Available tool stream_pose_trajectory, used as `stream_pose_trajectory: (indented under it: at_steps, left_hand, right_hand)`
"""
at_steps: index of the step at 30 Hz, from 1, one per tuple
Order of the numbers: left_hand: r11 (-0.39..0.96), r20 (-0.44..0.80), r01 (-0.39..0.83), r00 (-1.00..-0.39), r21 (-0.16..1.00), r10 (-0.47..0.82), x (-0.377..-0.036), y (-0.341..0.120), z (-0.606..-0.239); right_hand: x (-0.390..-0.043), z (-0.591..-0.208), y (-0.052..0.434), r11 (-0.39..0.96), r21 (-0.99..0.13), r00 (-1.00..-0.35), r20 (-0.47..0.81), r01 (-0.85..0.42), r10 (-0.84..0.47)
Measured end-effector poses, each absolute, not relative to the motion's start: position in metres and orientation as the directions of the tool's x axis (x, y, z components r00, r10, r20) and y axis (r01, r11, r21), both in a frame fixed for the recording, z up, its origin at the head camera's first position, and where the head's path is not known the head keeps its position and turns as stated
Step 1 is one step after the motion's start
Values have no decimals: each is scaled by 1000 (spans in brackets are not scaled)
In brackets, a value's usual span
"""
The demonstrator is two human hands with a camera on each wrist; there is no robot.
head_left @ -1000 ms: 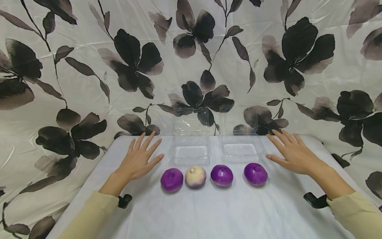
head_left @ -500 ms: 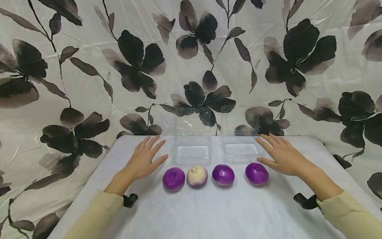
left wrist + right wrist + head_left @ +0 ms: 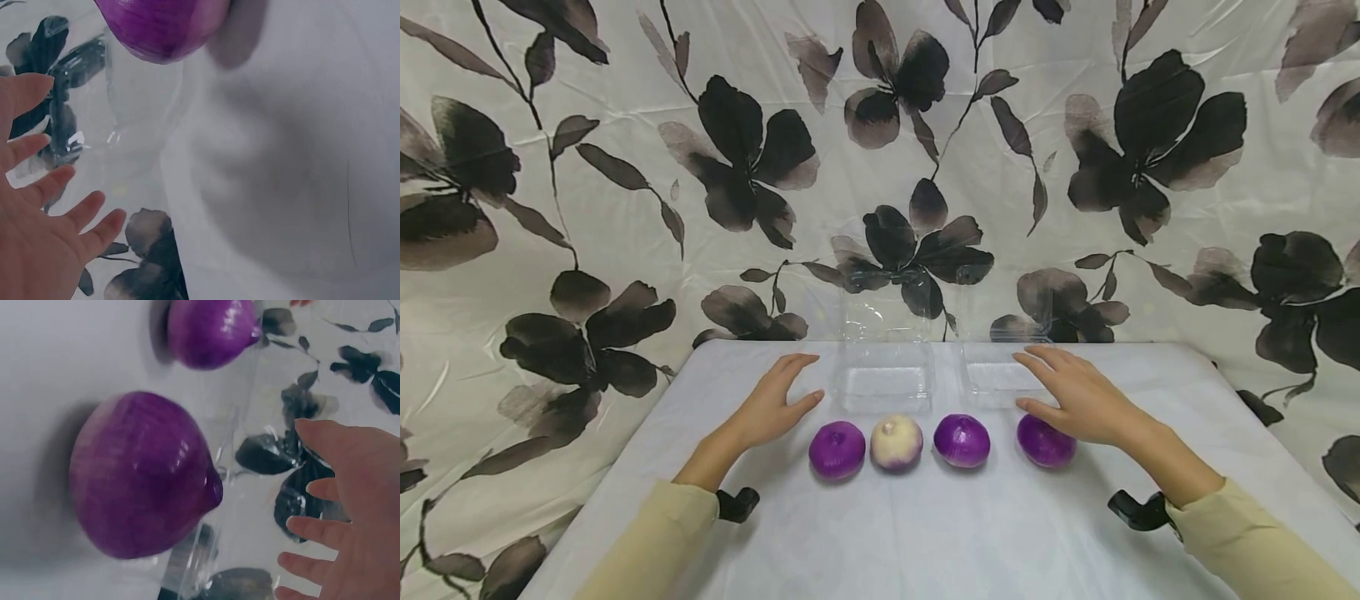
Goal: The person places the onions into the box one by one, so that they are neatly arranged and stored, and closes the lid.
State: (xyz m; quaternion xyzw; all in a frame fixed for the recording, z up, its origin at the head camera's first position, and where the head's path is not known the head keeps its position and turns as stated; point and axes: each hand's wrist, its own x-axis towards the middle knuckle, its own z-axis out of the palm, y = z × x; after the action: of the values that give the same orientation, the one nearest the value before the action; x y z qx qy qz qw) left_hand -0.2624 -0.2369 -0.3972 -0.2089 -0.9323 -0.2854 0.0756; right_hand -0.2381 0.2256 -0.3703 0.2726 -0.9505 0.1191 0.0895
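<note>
Under your right hand [image 3: 1078, 400] sits the rightmost purple onion [image 3: 1045, 442], last in the row of four on the table [image 3: 925, 533], just below the spread, relaxed fingers. Your left hand [image 3: 771, 404], also loosely spread, lies beside the leftmost onion [image 3: 837, 450], apart from it.

The light was bright, soft and even, falling from above: each onion [image 3: 837, 449] cast only a short, faint shadow on the white desk [image 3: 925, 533] just beside it. The two clear boxes [image 3: 886, 385] behind the onions caught small glints and nearly vanished against the flowered cloth [image 3: 737, 158]. The head view was sharp at the onions but bowed toward its edges. Both wrist views were soft: the near onion [image 3: 140, 472] was smeared, and the right hand [image 3: 359, 519] was blurred.
</note>
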Motion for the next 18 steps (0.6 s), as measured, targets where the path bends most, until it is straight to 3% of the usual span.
stream_pose_trajectory:
  at_steps: [11, 18]
  left_hand:
    - [662, 187, 307, -951, 683, 248, -270, -229, -402]
    - [652, 129, 203, -979, 731, 160, -273, -220, -401]
  right_hand:
    - [-241, -378, 196, 776, -295, -829, 260, -557, -496]
    - [-239, -383, 172, 733, -340, -808, 264, -589, -527]
